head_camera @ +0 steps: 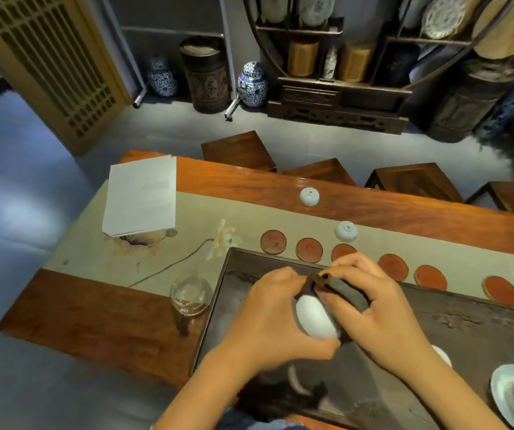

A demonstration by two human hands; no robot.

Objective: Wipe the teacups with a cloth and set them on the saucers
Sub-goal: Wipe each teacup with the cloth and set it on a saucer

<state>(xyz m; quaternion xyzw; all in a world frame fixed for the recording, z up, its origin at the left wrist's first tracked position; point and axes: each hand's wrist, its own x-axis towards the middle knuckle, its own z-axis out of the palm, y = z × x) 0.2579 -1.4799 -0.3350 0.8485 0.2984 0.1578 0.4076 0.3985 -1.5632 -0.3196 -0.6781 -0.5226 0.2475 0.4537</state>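
Over dark tray [218,305] | L hand [268,324] grips white teacup [313,315] | R hand [370,302] pinches dark cloth [339,285] vs cup | wood tabletop [94,315], beige runner [187,218], red saucers [273,242] in row

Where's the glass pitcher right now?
In the head view the glass pitcher stands on the wooden table, just outside the left edge of the dark tea tray, left of the left hand.

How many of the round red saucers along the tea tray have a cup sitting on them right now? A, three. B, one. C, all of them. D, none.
D: each red saucer is bare; the two upside-down white cups rest on the table runner and the wood beyond, and the left hand grips a third teacup against the dark cloth in the right hand.
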